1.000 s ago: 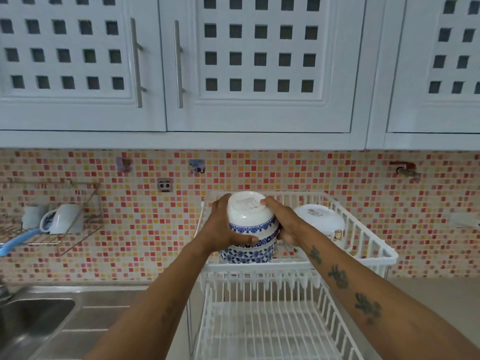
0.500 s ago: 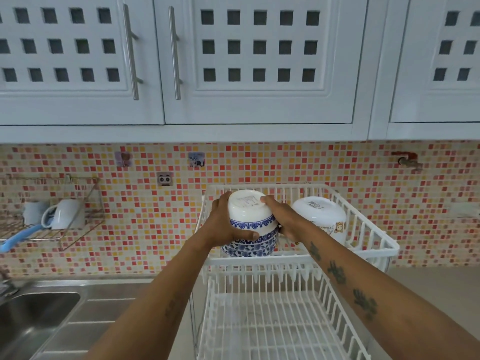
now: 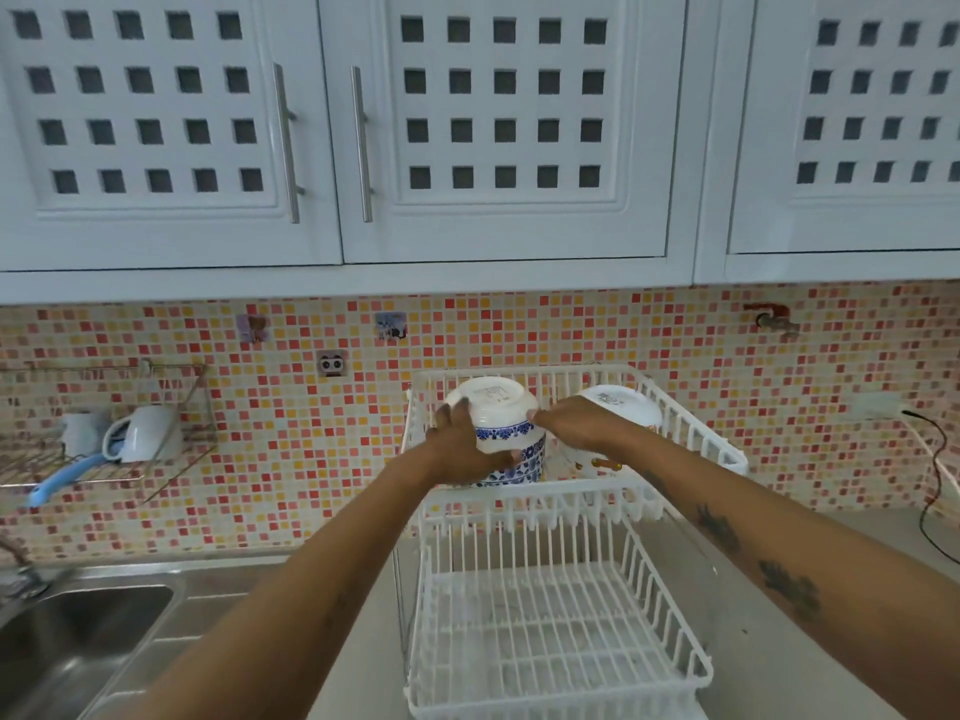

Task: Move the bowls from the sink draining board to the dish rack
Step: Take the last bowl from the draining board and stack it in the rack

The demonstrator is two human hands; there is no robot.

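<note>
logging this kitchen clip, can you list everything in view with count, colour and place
bowls: one upturned stack, white with blue pattern, rack's upper tier, left
bowl: one, white, upturned, upper tier, right
dish rack: one, white, two tiers, on counter
sink: one, steel, lower left
wall shelf: one, wire, left wall
mugs: two, white, on wall shelf
cabinets: white, overhead
cable: one, black, far right
left hand: gripping the stack
right hand: on the stack's right side

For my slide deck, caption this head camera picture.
Both hands, left hand and right hand, set stacked upside-down bowls in the dish rack.
</note>
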